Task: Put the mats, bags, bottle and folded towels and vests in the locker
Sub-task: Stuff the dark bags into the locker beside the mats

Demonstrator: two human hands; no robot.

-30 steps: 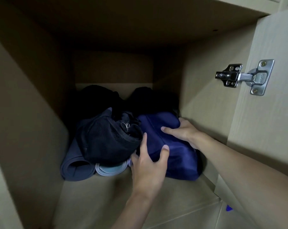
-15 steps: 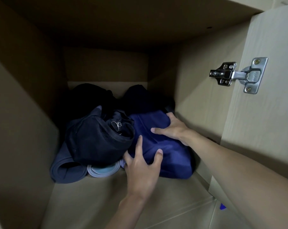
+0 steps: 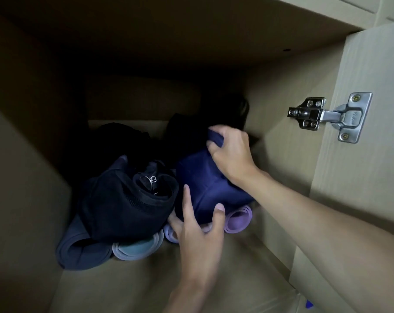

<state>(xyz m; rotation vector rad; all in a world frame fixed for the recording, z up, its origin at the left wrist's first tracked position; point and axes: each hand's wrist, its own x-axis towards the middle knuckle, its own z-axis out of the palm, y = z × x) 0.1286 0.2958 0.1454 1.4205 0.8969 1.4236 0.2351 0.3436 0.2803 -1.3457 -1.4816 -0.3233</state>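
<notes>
Since half a second earlier, the right hand (image 3: 232, 154) was raised off the blue bag (image 3: 205, 184) and clamped on its upper fold. Head view: the left hand (image 3: 198, 224) was spread flat against the bag's front. The bag was laid on rolled mats (image 3: 237, 220) inside the locker (image 3: 281, 98), touching a black mesh bag (image 3: 123, 206).

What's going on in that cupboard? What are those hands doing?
A person is packing a locker. The right hand grips a fold at the top of the blue bag, and the left hand presses against its front. That bag lies on a rolled purple mat. A black mesh bag sits beside it.
</notes>
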